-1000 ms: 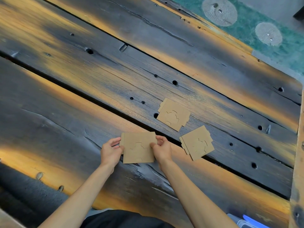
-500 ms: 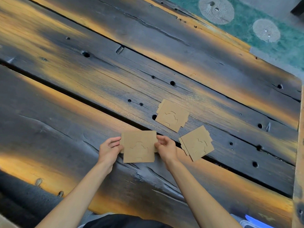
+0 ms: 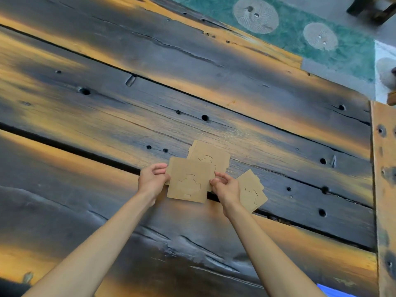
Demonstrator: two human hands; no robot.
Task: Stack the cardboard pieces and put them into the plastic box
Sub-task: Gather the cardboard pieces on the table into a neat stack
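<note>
I hold a brown cardboard piece (image 3: pixel 189 181) with curved cut lines between both hands, just above the wooden table. My left hand (image 3: pixel 152 177) pinches its left edge and my right hand (image 3: pixel 225 186) pinches its right edge. Its far corner overlaps a second cardboard piece (image 3: pixel 212 154) lying flat on the table behind it. A third cardboard piece (image 3: pixel 251 192) lies to the right, partly hidden by my right hand. A blue sliver (image 3: pixel 331 291) at the bottom right edge may be the plastic box; too little shows to tell.
The table (image 3: pixel 107 103) is made of dark, worn planks with knot holes and a deep gap (image 3: pixel 64 144) running across. A lighter wooden beam (image 3: pixel 383 189) borders the right side. Green patterned floor (image 3: pixel 300 28) lies beyond the far edge.
Both hands have carried the held cardboard piece forward and to the right, so it now overlaps the far piece on the table. The two lying pieces have not moved.
</note>
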